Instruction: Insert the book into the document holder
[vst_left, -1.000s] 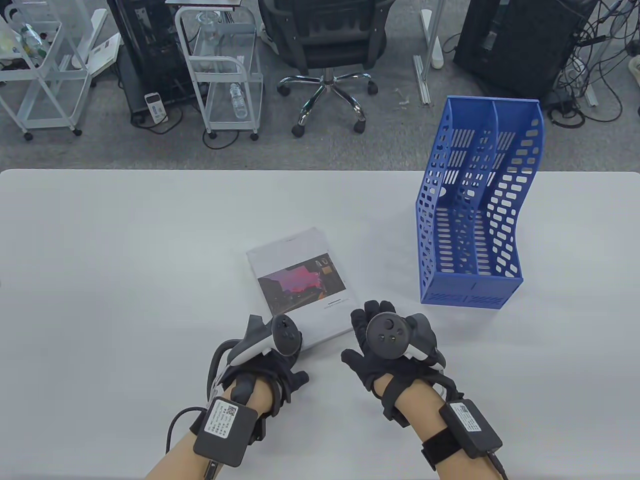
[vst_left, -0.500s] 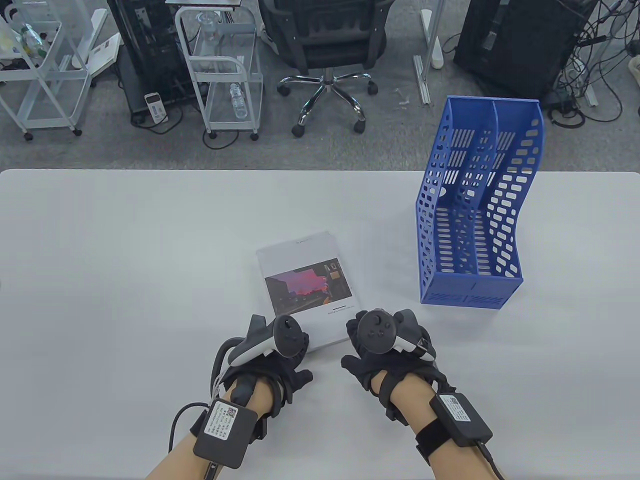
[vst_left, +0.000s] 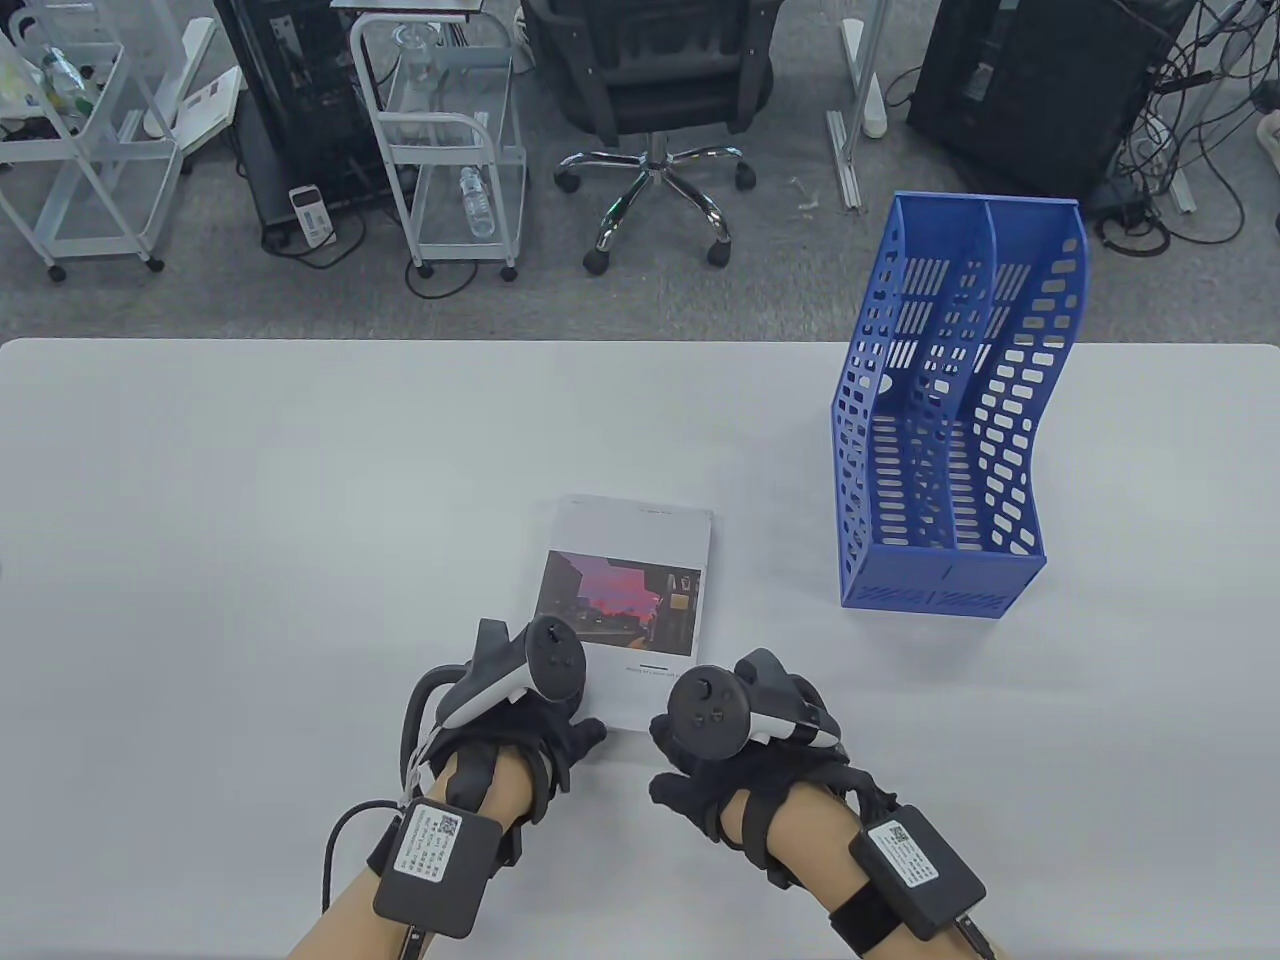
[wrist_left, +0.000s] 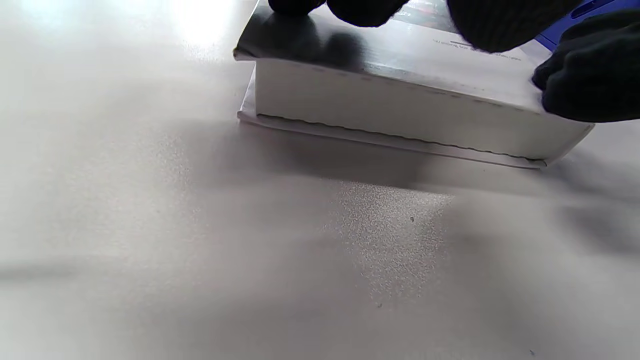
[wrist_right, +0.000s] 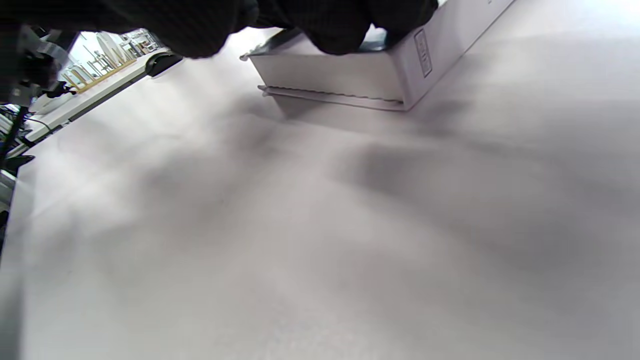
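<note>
A white book with a sunset photo on its cover lies flat on the table, near the front centre. My left hand rests its fingers on the cover at the near left corner. My right hand rests its fingers on the cover at the near right corner. Both thumbs lie on the table, off the book. The book's page edge shows in the left wrist view and in the right wrist view. The blue perforated document holder stands upright at the right, with two slots open towards me.
The white table stretches wide to the left of the book. A gap of bare table lies between the book and the holder. Beyond the far edge are an office chair, white carts and computer cases on the floor.
The book has turned clockwise and slid towards me and a little to the right under both hands. Both hands have drawn back towards the front edge.
</note>
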